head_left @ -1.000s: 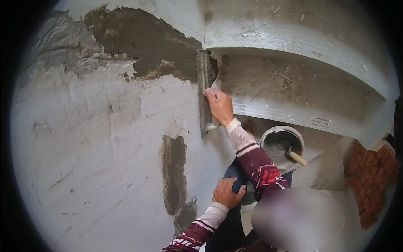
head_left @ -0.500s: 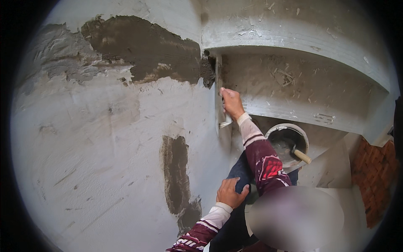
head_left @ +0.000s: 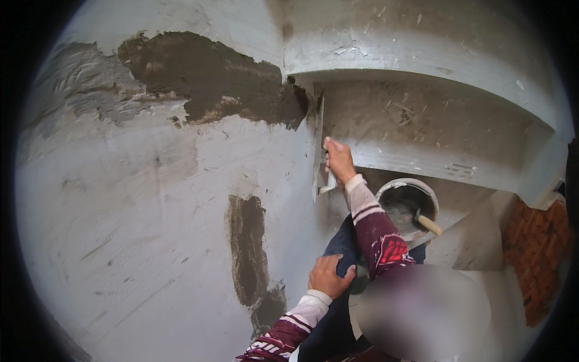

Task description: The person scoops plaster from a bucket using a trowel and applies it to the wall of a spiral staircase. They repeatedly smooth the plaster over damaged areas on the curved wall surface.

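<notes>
My right hand [head_left: 339, 160] is closed round the handle of a plastering trowel [head_left: 319, 148]. The trowel's long thin blade stands nearly edge-on to me, beside the corner where the wall meets the stair-like ledge. Near the blade's upper end, a dark patch of wet mortar [head_left: 223, 78] spreads across the white wall [head_left: 120, 211]. My left hand [head_left: 331, 276] rests on my knee with its fingers loosely spread and nothing in it. Farther down the wall is a second, narrow mortar patch [head_left: 248, 247].
A bucket [head_left: 435, 192] with grey mortar stands right of my right forearm, a wooden-handled trowel [head_left: 429, 225] leaning in it. Above run concrete ledges [head_left: 374, 108] strewn with chips. Reddish bricks [head_left: 534, 259] lie at the far right. A blurred oval covers the lower middle.
My right hand and the trowel have shifted slightly down and right, and the blade now tilts off the wall corner. Mortar at the corner looks more spread. My left hand stays on the knee.
</notes>
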The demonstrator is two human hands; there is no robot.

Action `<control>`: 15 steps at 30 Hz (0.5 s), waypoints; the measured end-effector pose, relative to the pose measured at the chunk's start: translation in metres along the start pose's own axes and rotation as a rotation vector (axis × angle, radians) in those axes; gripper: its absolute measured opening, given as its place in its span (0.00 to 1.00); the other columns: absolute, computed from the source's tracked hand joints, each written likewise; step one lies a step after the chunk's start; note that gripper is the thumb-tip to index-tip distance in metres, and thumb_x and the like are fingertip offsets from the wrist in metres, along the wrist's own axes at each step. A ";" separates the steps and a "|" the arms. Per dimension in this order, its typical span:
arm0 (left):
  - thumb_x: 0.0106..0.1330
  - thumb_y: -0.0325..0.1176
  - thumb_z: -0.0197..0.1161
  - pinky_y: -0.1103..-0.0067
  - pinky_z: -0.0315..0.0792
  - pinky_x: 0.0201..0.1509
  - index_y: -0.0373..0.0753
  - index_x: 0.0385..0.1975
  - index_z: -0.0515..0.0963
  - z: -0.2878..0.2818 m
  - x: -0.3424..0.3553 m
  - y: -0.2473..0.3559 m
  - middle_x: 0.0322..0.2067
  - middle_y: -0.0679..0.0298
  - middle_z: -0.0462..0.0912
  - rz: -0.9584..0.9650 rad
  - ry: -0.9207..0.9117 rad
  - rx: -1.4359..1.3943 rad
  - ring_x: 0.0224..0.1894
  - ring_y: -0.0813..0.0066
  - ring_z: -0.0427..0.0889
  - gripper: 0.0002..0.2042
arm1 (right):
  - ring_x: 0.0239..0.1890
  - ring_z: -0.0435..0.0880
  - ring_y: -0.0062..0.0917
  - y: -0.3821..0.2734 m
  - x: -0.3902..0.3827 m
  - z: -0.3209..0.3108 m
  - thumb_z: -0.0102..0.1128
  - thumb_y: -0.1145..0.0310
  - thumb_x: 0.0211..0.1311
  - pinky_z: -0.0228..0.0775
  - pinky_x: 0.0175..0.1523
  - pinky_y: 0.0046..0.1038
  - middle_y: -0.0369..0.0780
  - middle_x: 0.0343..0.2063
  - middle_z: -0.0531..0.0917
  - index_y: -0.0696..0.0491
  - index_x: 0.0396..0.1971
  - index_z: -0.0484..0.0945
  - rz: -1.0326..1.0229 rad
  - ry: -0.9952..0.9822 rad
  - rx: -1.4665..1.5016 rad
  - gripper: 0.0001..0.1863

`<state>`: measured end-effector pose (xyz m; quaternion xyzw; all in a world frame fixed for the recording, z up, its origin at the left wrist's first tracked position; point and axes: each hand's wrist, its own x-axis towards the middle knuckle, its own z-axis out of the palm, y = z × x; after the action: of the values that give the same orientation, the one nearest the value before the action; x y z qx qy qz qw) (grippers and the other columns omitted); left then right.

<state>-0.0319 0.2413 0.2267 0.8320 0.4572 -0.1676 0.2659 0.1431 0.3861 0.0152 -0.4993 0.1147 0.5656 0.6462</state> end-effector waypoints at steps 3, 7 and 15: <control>0.52 0.43 0.73 0.68 0.77 0.45 0.39 0.39 0.81 0.005 -0.003 -0.004 0.37 0.61 0.84 0.007 -0.003 -0.007 0.43 0.60 0.81 0.19 | 0.15 0.67 0.14 0.011 0.029 -0.010 0.52 0.53 0.71 0.64 0.18 0.22 0.31 0.17 0.69 0.56 0.32 0.79 -0.011 0.007 -0.027 0.20; 0.51 0.43 0.73 0.68 0.78 0.44 0.39 0.39 0.81 0.003 -0.005 -0.004 0.37 0.61 0.83 -0.026 -0.027 -0.006 0.42 0.60 0.82 0.19 | 0.15 0.68 0.16 0.011 0.053 -0.004 0.51 0.53 0.71 0.65 0.18 0.23 0.32 0.17 0.70 0.56 0.28 0.78 -0.078 -0.008 -0.128 0.20; 0.52 0.44 0.73 0.67 0.77 0.43 0.39 0.40 0.80 -0.005 0.003 -0.003 0.37 0.59 0.83 -0.036 -0.041 0.001 0.42 0.58 0.81 0.21 | 0.17 0.73 0.21 0.013 0.032 0.021 0.51 0.53 0.71 0.67 0.22 0.28 0.38 0.19 0.77 0.61 0.36 0.80 -0.360 -0.026 -0.374 0.22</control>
<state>-0.0326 0.2471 0.2283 0.8202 0.4663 -0.1896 0.2718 0.1342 0.4200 -0.0047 -0.6152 -0.0908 0.4590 0.6345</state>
